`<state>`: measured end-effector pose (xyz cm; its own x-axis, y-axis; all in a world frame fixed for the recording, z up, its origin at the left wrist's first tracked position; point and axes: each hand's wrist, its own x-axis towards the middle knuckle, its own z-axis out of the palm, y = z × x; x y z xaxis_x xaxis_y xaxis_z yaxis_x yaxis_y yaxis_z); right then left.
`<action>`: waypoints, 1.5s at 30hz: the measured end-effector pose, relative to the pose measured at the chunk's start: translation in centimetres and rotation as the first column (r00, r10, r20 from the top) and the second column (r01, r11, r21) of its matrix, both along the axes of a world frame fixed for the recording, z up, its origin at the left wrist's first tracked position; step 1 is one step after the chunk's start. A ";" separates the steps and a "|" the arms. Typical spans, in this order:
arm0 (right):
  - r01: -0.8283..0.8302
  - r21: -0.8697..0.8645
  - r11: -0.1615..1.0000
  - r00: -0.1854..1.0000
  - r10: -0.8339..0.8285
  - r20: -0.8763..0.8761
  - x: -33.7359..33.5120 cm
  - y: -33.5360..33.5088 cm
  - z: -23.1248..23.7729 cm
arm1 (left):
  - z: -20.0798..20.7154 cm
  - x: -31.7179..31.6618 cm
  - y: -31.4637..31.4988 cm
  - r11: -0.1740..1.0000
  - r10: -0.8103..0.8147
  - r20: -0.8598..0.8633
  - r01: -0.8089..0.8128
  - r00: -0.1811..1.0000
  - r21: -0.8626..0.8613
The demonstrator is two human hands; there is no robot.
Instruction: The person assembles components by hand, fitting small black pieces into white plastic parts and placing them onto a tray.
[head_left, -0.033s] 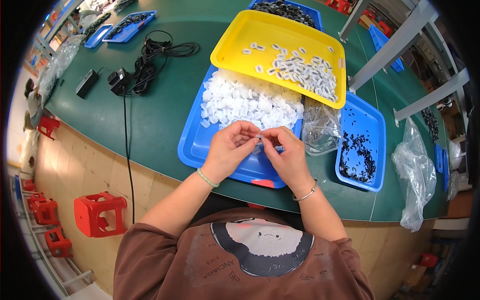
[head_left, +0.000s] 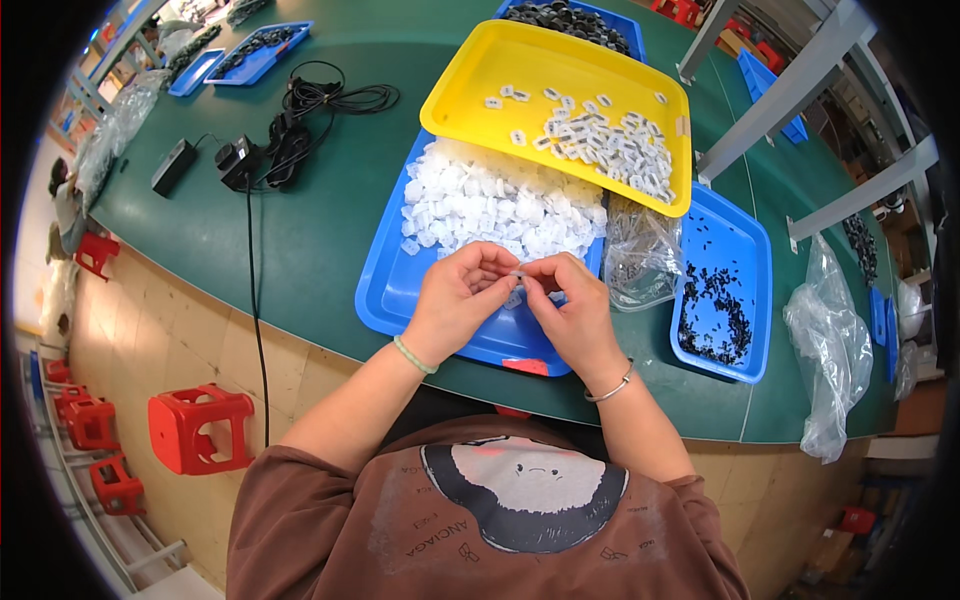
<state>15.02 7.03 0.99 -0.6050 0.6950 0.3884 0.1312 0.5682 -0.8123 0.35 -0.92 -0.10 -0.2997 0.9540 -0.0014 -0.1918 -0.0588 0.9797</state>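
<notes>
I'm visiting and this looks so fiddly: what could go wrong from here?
The tiny piece pinched between the left hand and right hand could slip and get lost among the loose white pieces. The yellow tray overlaps the blue tray holding those, so a knock might spill its small parts.

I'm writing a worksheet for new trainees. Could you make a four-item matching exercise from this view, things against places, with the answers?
Things
1. Yellow tray
2. Tiny black pieces
3. Largest-looking red stool
4. Small held piece

Places
A. On the floor
B. Between the fingers
C. Partly over the white pieces
D. In the right-hand blue tray

Pairs: 1-C, 2-D, 3-A, 4-B
</notes>
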 end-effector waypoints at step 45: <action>-0.080 -0.616 0.784 0.996 0.035 -0.085 3.4 1.4 4.0 | 0.2 -0.9 0.3 0.997 -0.065 0.139 0.070 0.988 -0.029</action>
